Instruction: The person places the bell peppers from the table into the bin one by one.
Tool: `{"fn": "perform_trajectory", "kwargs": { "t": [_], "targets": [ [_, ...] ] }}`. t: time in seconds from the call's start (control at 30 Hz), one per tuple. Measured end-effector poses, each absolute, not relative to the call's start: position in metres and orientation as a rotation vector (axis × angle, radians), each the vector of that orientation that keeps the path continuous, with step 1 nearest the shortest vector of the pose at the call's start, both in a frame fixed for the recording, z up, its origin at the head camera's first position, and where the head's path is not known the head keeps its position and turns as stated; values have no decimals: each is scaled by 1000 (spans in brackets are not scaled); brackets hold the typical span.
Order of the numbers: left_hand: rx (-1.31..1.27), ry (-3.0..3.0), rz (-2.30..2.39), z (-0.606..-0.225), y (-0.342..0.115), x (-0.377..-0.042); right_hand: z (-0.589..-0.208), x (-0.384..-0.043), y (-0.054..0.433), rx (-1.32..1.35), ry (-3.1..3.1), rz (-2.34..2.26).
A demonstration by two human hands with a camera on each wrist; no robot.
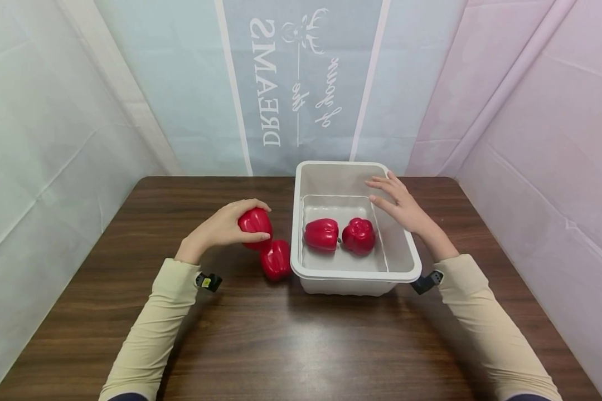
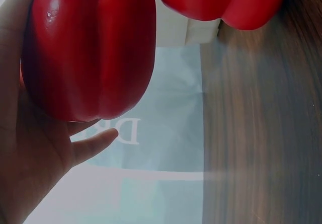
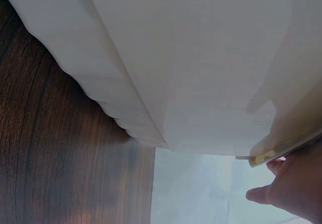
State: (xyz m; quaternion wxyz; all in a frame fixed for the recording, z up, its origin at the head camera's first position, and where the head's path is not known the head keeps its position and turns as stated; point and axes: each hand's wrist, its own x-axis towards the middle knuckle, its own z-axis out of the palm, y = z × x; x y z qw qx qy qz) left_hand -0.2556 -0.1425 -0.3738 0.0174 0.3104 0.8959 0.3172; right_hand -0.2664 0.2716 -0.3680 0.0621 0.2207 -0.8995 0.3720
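My left hand [image 1: 219, 226] grips a red bell pepper [image 1: 255, 224] between thumb and fingers, left of a white plastic bin [image 1: 356, 275]. In the left wrist view the held bell pepper [image 2: 93, 53] fills the palm side of the hand. A second red bell pepper [image 1: 276, 260] sits on the table against the bin's left side, just below the held one. Inside the bin lie two more, one on its side [image 1: 321, 234] and one with its lobed end up [image 1: 359, 236]. My right hand [image 1: 404, 208] is at the bin's right rim, fingers extended over the inside.
The brown wood-grain table [image 1: 301, 345] carries the bin near its far edge. Behind hangs a pale blue cloth with mirrored lettering [image 1: 266, 83]. White cloth walls [image 1: 557, 184] close in both sides. A small black wrist camera [image 1: 208, 281] is at the left cuff.
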Motion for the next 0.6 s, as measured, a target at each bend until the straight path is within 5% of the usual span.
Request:
{"fn": "perform_trajectory", "kwargs": {
  "t": [0.6],
  "targets": [
    [1020, 2768, 1021, -372, -136, -257, -369, -267, 272, 671, -2714, 1115]
  ]
}}
